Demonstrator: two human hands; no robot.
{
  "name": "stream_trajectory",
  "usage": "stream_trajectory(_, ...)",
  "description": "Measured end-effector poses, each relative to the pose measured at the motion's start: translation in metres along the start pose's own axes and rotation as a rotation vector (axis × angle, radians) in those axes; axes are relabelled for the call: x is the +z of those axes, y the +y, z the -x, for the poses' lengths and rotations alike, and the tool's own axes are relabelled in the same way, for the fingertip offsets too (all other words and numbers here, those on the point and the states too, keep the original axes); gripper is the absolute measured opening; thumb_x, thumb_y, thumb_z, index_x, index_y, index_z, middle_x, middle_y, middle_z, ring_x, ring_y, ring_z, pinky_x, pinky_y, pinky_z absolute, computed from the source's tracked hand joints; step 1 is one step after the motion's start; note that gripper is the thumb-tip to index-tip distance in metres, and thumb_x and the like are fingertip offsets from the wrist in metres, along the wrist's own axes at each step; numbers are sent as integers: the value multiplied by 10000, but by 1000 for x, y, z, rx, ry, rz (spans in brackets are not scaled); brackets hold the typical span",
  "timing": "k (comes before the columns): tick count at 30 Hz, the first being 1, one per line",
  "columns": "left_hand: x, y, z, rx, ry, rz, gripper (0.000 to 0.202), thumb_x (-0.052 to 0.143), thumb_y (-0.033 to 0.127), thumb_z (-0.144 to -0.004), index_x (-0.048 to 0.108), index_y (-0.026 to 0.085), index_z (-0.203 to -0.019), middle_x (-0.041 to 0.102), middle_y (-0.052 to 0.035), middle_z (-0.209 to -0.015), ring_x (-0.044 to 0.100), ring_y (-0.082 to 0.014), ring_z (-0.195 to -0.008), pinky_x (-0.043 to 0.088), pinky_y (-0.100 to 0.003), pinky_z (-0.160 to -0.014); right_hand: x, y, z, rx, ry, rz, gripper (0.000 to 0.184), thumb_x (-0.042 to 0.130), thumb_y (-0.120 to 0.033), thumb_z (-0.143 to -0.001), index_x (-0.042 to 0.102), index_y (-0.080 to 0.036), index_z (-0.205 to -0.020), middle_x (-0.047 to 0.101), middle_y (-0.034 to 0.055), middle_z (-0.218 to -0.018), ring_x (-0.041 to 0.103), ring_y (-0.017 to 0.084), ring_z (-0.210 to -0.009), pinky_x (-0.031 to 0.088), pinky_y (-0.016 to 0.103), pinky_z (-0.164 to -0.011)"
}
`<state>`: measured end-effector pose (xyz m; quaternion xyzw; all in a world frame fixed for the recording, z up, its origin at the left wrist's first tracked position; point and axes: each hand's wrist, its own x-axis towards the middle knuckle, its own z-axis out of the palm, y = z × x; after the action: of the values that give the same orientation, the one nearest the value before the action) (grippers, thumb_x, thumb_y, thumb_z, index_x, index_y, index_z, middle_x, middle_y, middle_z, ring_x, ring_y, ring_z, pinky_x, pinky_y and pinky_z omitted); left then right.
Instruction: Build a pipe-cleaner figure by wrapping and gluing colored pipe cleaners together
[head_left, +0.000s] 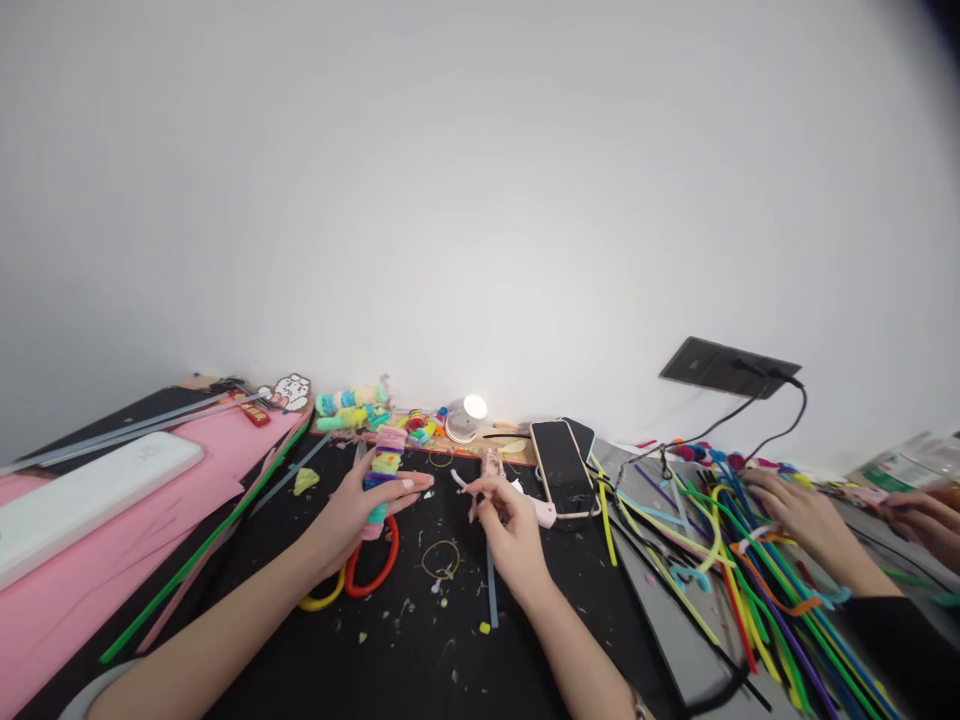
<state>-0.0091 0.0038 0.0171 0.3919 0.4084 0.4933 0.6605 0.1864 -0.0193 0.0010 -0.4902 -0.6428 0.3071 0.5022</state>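
White wall (480,200) rises behind the far edge of the black tabletop (420,670), whose surface is strewn with scraps. Pink sheeting (90,600) spreads along the left edge, bearing a long white case (97,495). Beyond the right edge, a grey surface (649,580) carries a tangle of fuzzy stems (780,590) in green, yellow, orange, purple and blue; a co-worker's hand (802,520) in a black sleeve (885,640) reaches over them, with another hand (926,520) farther right.

Over the middle of the tabletop, the left hand (352,515) comes in from the near left corner, thumb and fingers clamped around a striped fuzzy roll (386,465) held roughly upright. The right hand (517,545) comes from the near right corner, its fingertips together on a pale strip (459,482), well apart from the roll.

Near the far right corner a phone (559,455) leans back. Scissors with red and yellow handles (392,560) lie partly hidden under the left hand. At the far edge sit a lit lamp (465,420) and, left of it, more fuzzy rolls (349,402). Smaller still are a thin yellowish band (441,542) between the hands and a tiny yellow piece (484,628) toward the near edge.
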Motion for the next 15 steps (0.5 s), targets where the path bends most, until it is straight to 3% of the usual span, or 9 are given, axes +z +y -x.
stream_trajectory(3,3,2,2,-66,-1,1,564,766,215,-658,489,207,-1149,746,-131,-994,691,-296,-969,575,-253,-626,0,-3,1,-12,-67,-95,245,437,-144,-814,641,-193,-940,632,9,-733,495,126,-566,386,238,-551)
stream_trajectory(6,5,2,4,-167,11,-30,773,791,240,-625,389,285,-1284,740,-127,-1028,711,-311,-899,432,-156,-357,2,-9,2,-33,-185,-140,268,438,-136,-820,664,-201,-949,672,24,-811,542,136,-631,414,241,-590)
stream_trajectory(10,6,2,5,-159,-25,-46,785,818,255,-577,435,272,-1262,743,-134,-1013,717,-324,-864,496,-201,-436,4,-13,2,-40,-297,-63,318,432,-91,-789,691,-208,-931,699,25,-857,570,143,-674,425,243,-616)
stream_trajectory(15,5,2,4,-128,-66,-21,747,804,276,-587,442,246,-1240,744,-144,-1002,694,-314,-952,564,-299,-683,1,-5,-1,13,37,71,252,449,-161,-823,674,-186,-935,697,40,-823,554,149,-619,407,245,-558)
